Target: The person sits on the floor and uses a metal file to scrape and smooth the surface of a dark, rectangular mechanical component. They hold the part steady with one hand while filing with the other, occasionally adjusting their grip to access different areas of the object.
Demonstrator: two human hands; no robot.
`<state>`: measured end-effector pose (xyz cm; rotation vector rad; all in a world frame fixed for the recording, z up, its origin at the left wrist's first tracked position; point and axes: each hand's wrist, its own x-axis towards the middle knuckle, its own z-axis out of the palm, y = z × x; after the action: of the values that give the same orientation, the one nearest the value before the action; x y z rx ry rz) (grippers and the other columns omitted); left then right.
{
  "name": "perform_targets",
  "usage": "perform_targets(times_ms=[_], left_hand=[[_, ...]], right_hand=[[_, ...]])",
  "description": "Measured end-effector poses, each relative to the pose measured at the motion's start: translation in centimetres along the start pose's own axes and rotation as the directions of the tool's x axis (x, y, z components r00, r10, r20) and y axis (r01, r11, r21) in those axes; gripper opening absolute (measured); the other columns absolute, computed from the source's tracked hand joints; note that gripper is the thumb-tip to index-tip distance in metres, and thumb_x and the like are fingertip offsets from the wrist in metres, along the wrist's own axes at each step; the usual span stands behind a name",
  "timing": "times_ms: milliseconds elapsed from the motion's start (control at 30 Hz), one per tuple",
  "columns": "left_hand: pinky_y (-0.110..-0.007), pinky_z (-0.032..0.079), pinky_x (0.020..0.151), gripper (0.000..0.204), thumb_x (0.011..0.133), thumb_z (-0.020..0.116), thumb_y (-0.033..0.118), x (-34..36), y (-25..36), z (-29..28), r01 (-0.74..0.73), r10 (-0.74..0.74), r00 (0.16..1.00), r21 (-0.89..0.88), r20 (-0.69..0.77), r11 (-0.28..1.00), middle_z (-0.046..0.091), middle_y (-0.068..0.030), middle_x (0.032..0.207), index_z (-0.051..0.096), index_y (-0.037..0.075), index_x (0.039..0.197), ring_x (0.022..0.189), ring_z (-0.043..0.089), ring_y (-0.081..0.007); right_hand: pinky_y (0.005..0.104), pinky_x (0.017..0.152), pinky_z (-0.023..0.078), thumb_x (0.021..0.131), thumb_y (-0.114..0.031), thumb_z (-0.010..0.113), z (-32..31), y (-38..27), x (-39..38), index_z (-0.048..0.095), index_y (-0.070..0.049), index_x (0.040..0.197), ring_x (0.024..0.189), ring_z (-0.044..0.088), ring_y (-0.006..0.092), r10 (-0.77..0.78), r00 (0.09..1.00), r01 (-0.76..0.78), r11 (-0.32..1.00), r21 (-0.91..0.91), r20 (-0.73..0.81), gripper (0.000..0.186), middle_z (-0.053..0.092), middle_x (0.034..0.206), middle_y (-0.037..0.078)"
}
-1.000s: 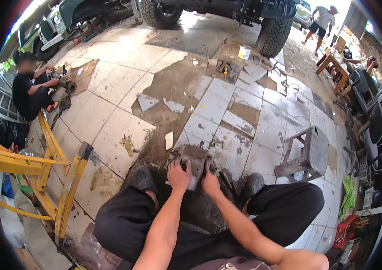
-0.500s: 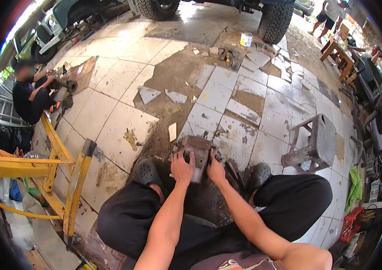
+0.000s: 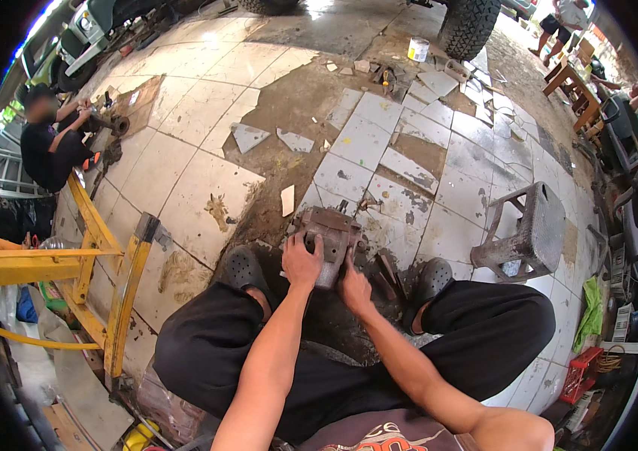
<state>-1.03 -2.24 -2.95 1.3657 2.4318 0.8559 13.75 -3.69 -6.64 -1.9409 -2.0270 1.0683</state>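
Observation:
A heavy, rust-brown metal housing (image 3: 332,244), like a gearbox casing, stands on the dirty floor between my feet. My left hand (image 3: 302,261) grips its left side, the thumb lying across the top face. Against the lower right side presses my right hand (image 3: 353,286), with one finger stretched up along the metal; its other fingers are partly hidden. A short dark stub (image 3: 343,205) sticks out at the housing's far end. Right of my right hand, narrow rusty metal pieces (image 3: 390,276) lean near my right shoe (image 3: 434,279).
A worn grey stool (image 3: 533,229) stands to the right. A yellow metal frame (image 3: 125,301) rises at the left, and beyond it a person (image 3: 52,143) sits handling a metal part. Broken tiles (image 3: 250,137) lie ahead, before a vehicle's tyre (image 3: 469,28). A white can (image 3: 418,49) stands near it.
My right hand has slid down the housing's right side toward me, and its index finger is now straighter. The left hand keeps its hold. The view has shifted slightly.

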Motion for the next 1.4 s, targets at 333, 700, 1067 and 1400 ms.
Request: perform_targets(times_ms=[333,700,1067,1400], left_hand=[[-0.048,0.046,0.098,0.048,0.094,0.061,0.042,0.4,0.8,0.0,-0.016,0.016,1.000,0.019,-0.005,1.000,0.063,-0.0214,0.120,0.063,0.000,0.119,0.115,0.057,-0.0406],[-0.048,0.046,0.099,0.048,0.092,0.062,0.041,0.1,0.8,0.5,-0.011,0.010,0.999,0.023,0.032,1.000,0.062,-0.0204,0.123,0.062,0.002,0.121,0.118,0.055,-0.0388],[-0.049,0.045,0.100,0.050,0.093,0.060,0.042,0.0,-0.4,0.1,0.034,-0.035,0.999,0.053,0.023,0.998,0.061,-0.0219,0.124,0.062,0.000,0.120,0.118,0.055,-0.0400],[-0.048,0.046,0.098,0.048,0.094,0.060,0.041,0.1,-0.1,0.2,-0.022,0.022,1.000,0.015,-0.008,1.000,0.062,-0.0209,0.122,0.063,0.001,0.120,0.115,0.056,-0.0398]], right_hand=[[0.0592,0.072,0.051,0.085,-0.012,0.054,-1.5,-0.5,2.3,0.013,-0.018,0.160,0.082,0.066,0.0514,-0.004,1.000,0.004,1.000,0.016,0.012,0.085,0.067,0.089,0.035],[0.0571,0.069,0.054,0.088,-0.023,0.055,-2.6,0.3,4.0,-0.001,-0.022,0.161,0.079,0.070,0.0467,-0.049,0.998,0.053,0.992,-0.117,0.037,0.092,0.070,0.091,0.032],[0.0548,0.066,0.054,0.088,-0.025,0.057,-2.3,-1.8,-0.9,0.016,-0.011,0.159,0.076,0.069,0.0460,0.025,0.991,0.008,0.972,-0.234,0.135,0.083,0.069,0.081,0.029],[0.0529,0.068,0.055,0.085,-0.019,0.058,-2.8,-0.9,1.9,0.010,-0.014,0.161,0.078,0.070,0.0438,-0.040,0.993,0.071,0.956,-0.285,0.113,0.090,0.070,0.084,0.029]])
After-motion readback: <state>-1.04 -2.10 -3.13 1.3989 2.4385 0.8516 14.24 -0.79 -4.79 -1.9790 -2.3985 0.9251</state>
